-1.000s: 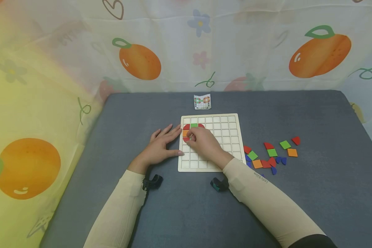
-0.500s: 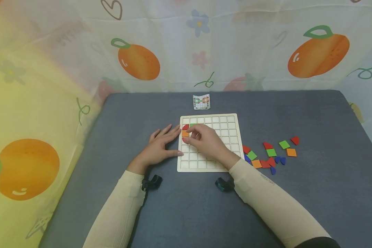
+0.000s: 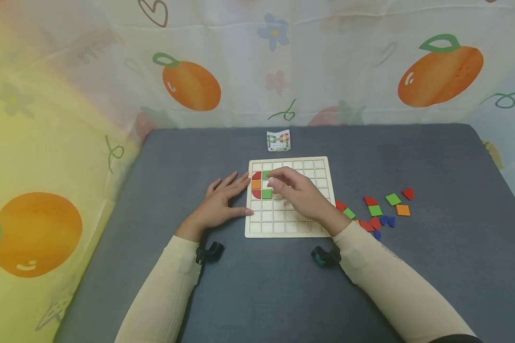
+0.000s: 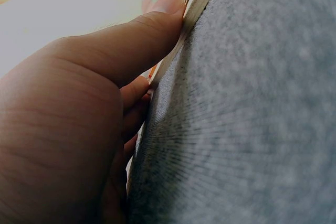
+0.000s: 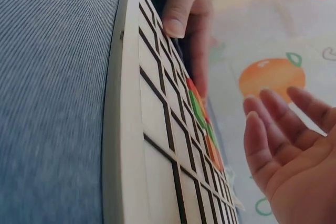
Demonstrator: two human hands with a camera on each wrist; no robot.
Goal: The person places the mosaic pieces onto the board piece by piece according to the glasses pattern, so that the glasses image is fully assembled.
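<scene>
In the head view, a pale wooden grid board [image 3: 268,228] lies on the table. Coloured tiles fill cells at its upper left: red rounded tiles [image 3: 256,194], an orange square [image 3: 256,184] and green squares [image 3: 266,194]. My left hand [image 3: 219,206] lies spread, with its fingertips and thumb at the board's left edge; the left wrist view has the thumb [image 4: 152,30] against the rim. Above the middle of the board hovers my right hand [image 3: 302,193], its fingers bent loosely. The right wrist view shows those fingers [image 5: 283,121] apart, holding nothing. Some cells are hidden behind this hand.
Right of the board lie loose tiles: red ones [image 3: 408,193], green squares [image 3: 393,199], an orange square [image 3: 403,210] and small blue pieces [image 3: 392,222]. A pattern card [image 3: 278,141] stands behind the board. A printed curtain [image 3: 240,57] hangs beyond the table's far edge.
My right hand has drawn back rightward from the board's left columns, its fingers loosening. A green square beside the lower red tile, covered by the fingers before, now shows. My left hand stays put.
</scene>
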